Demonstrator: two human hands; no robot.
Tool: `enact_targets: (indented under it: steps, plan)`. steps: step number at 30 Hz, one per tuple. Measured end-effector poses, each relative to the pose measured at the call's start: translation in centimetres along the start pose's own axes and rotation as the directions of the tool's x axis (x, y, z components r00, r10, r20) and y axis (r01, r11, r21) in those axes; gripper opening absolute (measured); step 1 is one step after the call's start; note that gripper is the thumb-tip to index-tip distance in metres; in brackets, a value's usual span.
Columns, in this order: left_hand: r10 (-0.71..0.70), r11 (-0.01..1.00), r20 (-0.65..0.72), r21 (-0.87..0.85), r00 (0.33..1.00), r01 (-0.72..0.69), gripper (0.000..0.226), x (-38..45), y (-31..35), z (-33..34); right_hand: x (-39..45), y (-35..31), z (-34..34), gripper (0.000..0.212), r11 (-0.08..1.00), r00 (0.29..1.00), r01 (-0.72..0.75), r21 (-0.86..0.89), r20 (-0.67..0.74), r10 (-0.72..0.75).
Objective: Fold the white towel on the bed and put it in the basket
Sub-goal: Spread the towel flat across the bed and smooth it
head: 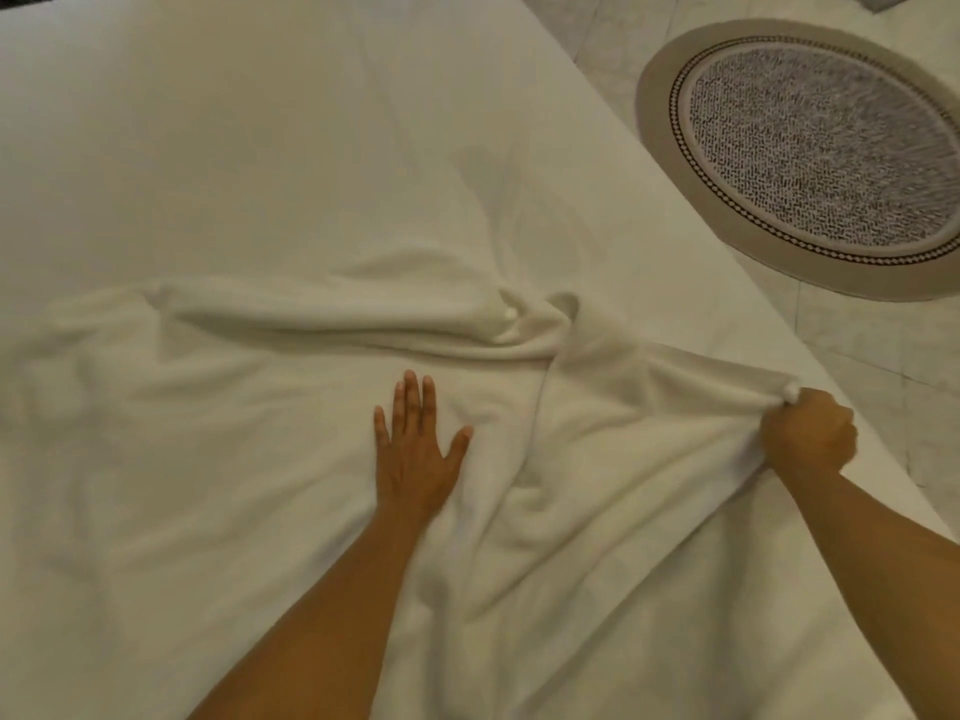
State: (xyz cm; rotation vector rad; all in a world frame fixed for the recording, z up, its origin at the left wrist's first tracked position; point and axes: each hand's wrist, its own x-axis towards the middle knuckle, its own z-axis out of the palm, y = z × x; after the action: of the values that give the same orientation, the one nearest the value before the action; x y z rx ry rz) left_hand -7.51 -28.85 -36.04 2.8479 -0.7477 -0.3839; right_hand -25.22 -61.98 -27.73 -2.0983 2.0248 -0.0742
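The white towel (pixel 249 407) lies spread and rumpled across the near part of the bed (pixel 260 148), with a thick ridge of folds running left to right above my hands. My left hand (pixel 415 449) rests flat on the towel's middle, palm down and fingers apart. My right hand (pixel 810 433) is a closed fist gripping the towel's right edge near the side of the bed, and the cloth is drawn taut toward it. No basket is in view.
The bed's right edge runs diagonally from top centre to lower right. Beyond it is a pale tiled floor (pixel 883 366) with a round grey and beige rug (pixel 810 158). The far half of the bed is smooth white sheet.
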Motion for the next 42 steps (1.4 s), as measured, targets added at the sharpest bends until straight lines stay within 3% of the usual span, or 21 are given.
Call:
enact_targets:
  steps: [2,4,7,11,14,19,22,26,29,34,38,42]
  plan:
    - [-0.003,1.000,-0.007,0.005,1.000,0.003,0.085,0.1,0.1,0.3,0.1,2.4,0.0,0.025,0.999,1.000,0.005,-0.042,0.009,-0.005]
    - [-0.007,1.000,-0.015,0.014,1.000,0.008,0.086,0.2,0.2,0.2,-0.4,3.9,0.8,0.031,0.991,0.990,0.127,-0.046,0.062,-0.124]
    - [-0.008,1.000,-0.011,0.018,1.000,0.008,0.087,0.1,0.4,0.2,-1.0,4.9,2.4,0.054,0.975,0.968,0.221,-0.016,0.124,-0.217]
    - [-0.013,1.000,-0.022,0.011,1.000,0.014,0.087,0.1,0.5,0.1,-1.2,5.3,3.6,0.062,0.958,0.952,0.283,-0.038,0.134,-0.275]
    - [0.008,1.000,-0.011,-0.023,1.000,-0.008,0.086,-0.2,0.8,-0.1,-1.4,5.5,3.5,0.065,0.907,0.913,0.406,-0.110,0.092,-0.398]
    - [0.136,0.988,0.003,-0.076,0.991,-0.136,0.081,-1.7,2.8,-0.4,-2.7,5.2,3.2,0.073,0.839,0.859,0.508,-0.195,0.041,-0.511]
    - [0.238,0.966,0.009,-0.106,0.971,-0.236,0.080,-3.3,4.8,-0.4,-3.7,5.4,3.2,0.076,0.813,0.836,0.549,-0.195,0.100,-0.540]
    - [0.452,0.892,0.079,-0.034,0.888,-0.451,0.071,-7.2,8.1,0.4,-3.7,7.1,2.3,0.075,0.732,0.794,0.607,-0.311,0.206,-0.572]
    - [0.512,0.857,0.130,-0.003,0.849,-0.516,0.070,-11.3,10.0,2.5,-3.3,7.9,1.2,0.072,0.683,0.773,0.629,-0.371,0.199,-0.603]
    - [0.452,0.889,0.120,0.026,0.884,-0.458,0.084,-16.0,12.0,5.4,-1.8,8.4,1.2,0.084,0.742,0.788,0.614,-0.269,0.267,-0.555]
    - [0.407,0.908,0.044,0.091,0.912,-0.410,0.067,-15.6,13.2,5.8,-0.6,7.6,1.3,0.085,0.854,0.825,0.519,-0.033,0.280,-0.491]
    - [0.336,0.937,0.022,0.097,0.942,-0.337,0.059,-15.5,14.4,5.6,0.7,8.0,-0.1,0.082,0.774,0.752,0.631,-0.054,0.286,-0.594]
